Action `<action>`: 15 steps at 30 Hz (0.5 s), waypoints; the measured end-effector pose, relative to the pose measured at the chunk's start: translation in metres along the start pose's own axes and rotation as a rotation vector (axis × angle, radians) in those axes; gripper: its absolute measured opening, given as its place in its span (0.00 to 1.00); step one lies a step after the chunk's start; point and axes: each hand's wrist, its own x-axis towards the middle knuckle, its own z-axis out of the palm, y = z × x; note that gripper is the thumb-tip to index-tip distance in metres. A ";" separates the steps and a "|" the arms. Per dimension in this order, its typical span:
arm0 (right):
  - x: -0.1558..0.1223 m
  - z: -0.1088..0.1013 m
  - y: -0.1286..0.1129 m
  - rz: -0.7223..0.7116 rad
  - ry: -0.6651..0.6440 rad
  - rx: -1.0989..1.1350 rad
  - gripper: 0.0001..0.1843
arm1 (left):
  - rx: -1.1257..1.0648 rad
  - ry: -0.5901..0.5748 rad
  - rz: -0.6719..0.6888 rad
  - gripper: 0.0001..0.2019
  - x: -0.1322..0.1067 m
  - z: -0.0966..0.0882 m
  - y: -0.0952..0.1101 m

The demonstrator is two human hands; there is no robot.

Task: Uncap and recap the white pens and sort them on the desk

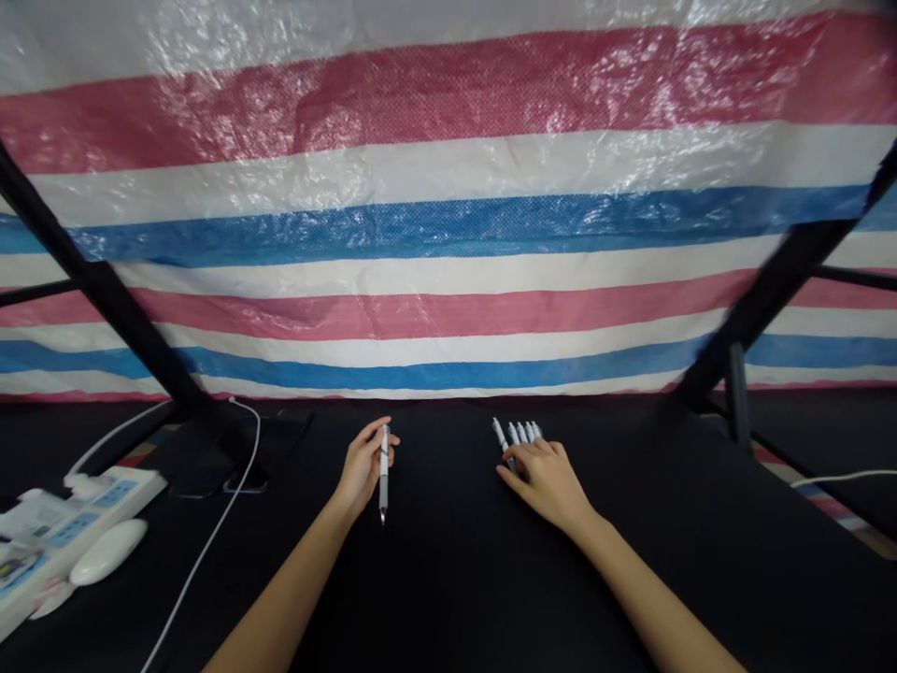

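Observation:
My left hand [363,467] is closed around a white pen [383,477] that points toward me, its tip just above the black table [448,579]. My right hand [543,477] lies on a row of several white pens [517,434] on the table, fingers curled over their near ends. Whether those fingers grip one of these pens is hidden under the hand. The two hands are about a hand's width apart near the middle of the table.
A white power strip [63,523] and a white mouse [107,551] lie at the left edge. A white cable [217,523] runs past a dark phone [245,458]. Black frame bars [105,290] slant up at both sides. A striped tarp [448,234] hangs behind.

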 end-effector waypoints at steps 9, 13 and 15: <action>0.000 0.005 -0.006 -0.012 -0.075 -0.013 0.10 | 0.097 -0.011 0.022 0.21 0.006 -0.004 -0.003; 0.002 0.004 -0.006 0.018 -0.084 0.044 0.11 | 0.217 -0.028 0.082 0.25 0.006 -0.003 -0.003; 0.004 0.004 -0.004 0.058 -0.078 0.109 0.12 | 0.321 -0.058 0.135 0.26 0.007 -0.002 -0.003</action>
